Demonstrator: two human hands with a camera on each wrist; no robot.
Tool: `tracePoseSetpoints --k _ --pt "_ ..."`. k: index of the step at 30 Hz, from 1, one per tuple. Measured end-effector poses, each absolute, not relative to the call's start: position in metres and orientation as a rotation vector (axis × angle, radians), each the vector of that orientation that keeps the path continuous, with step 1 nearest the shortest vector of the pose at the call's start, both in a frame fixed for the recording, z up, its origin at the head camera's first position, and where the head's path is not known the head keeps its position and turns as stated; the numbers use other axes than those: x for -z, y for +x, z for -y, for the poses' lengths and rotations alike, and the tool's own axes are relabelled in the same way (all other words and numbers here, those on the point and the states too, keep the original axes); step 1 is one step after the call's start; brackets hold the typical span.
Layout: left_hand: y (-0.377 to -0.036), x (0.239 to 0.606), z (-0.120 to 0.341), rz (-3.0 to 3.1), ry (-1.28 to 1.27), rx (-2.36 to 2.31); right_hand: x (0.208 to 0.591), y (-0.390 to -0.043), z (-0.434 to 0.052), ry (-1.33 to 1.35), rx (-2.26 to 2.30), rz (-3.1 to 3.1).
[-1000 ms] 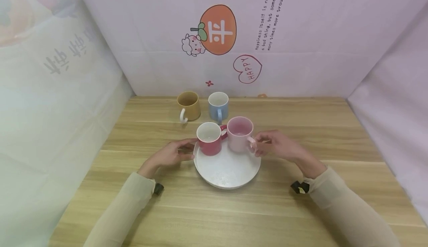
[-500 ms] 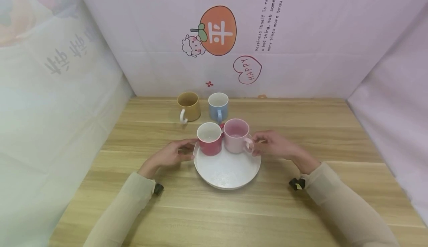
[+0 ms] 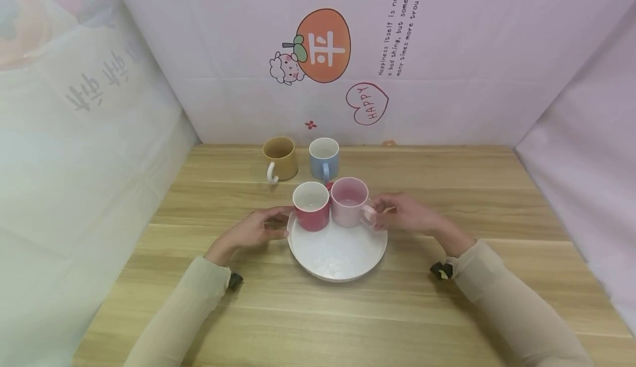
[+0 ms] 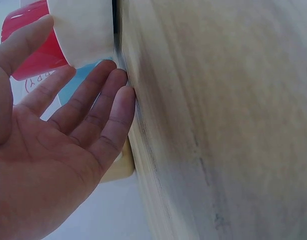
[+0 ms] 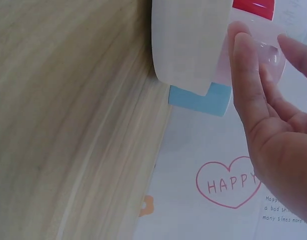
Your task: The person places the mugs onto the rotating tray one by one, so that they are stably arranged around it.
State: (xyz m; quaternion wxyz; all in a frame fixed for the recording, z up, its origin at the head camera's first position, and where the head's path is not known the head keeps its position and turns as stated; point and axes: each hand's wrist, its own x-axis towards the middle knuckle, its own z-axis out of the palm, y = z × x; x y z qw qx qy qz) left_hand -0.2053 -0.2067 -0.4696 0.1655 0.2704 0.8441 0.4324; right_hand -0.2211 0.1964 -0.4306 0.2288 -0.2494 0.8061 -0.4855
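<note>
A white round tray (image 3: pixel 338 254) stands on the wooden table with two mugs upright on it. The red mug (image 3: pixel 312 215) is at its left back, and the pink mug (image 3: pixel 349 204) stands close on its right. My left hand (image 3: pixel 250 228) has its fingers extended, the tips at the tray's left rim and the red mug's side; the left wrist view shows its open palm. At the pink mug's handle (image 3: pixel 369 213), my right hand (image 3: pixel 409 214) holds on with thumb and fingers. Most of the red mug's handle is hidden behind the pink mug.
Behind the tray stand a mustard-yellow mug (image 3: pixel 280 160) with a white handle and a light blue mug (image 3: pixel 324 160). A printed white cloth (image 3: pixel 447 80) hangs along the table's back edge, and pale cloth also closes both sides.
The pink mug has moved left on the tray, closer to the red mug, along with my right hand. My left hand, the tray and the red mug have stayed in place.
</note>
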Motion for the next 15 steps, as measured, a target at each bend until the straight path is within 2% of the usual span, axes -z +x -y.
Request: tracePoseSetpoints --k 15 --pt "-0.2040 0.4667 0.2062 -2.427 0.764 -1.202 0.4276 -0.2291 -0.1978 -0.840 1.278 -2.354"
